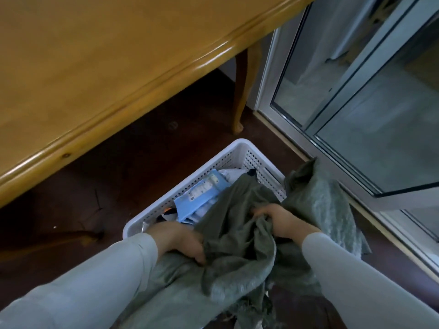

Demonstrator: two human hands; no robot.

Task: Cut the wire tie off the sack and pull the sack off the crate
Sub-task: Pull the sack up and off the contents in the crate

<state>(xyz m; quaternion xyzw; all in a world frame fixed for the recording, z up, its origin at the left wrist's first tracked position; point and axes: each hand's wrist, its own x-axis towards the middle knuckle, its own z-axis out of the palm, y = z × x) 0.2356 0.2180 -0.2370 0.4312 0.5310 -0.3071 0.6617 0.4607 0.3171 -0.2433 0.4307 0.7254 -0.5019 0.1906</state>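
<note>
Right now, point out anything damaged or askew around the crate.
The green sack is frayed along its near edge, with ragged threads hanging. It lies bunched, half off the white crate, gripped by the left hand and right hand.

head view looks steeply down, close over the crate (240, 148)

The dark brown floor (147, 162) carries a white perforated plastic crate (240, 150) and a curved wooden table leg (241, 103); a green woven sack (327, 205) drapes down beside the crate.
</note>
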